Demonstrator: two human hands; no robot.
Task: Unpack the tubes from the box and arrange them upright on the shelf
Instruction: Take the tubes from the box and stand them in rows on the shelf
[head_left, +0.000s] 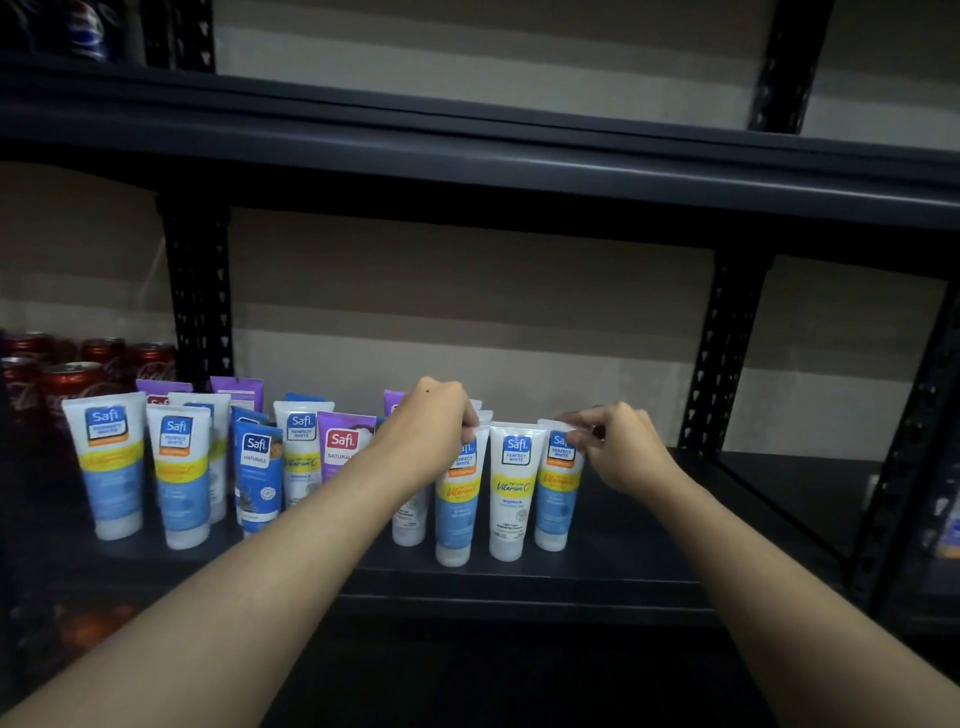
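The left hand (434, 423) pinches the crimp of the tube (457, 504) below it; the right hand (615, 447), it seems, pinches the end tube (556, 499). Both stand cap-down on the shelf (634, 551). They look light, soft and tippy, so hold the stiff crimp.

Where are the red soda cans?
In the head view, the red cans stand at the far left, just behind the leftmost white tube and to the left of the black post.
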